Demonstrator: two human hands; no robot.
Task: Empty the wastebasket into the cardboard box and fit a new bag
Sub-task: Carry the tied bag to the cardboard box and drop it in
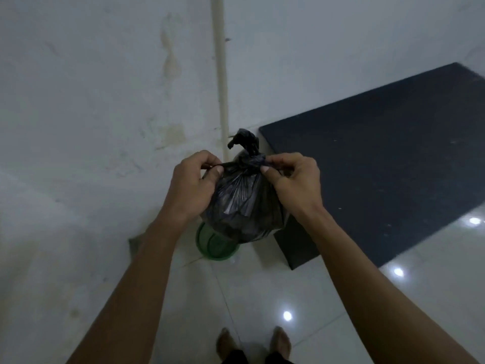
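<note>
Head view, left hand [193, 183] and right hand [294, 183] pinched on knotted black bag [244, 203]

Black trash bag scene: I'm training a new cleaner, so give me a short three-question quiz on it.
1. True or false: the black trash bag sits inside the green wastebasket.
2. Which grips the bag's neck? A) left hand only B) right hand only C) both
3. Fill in: right of the bag lies a dark ___.

Key: 1 false, it is held above; 2 C; 3 mat.
</note>
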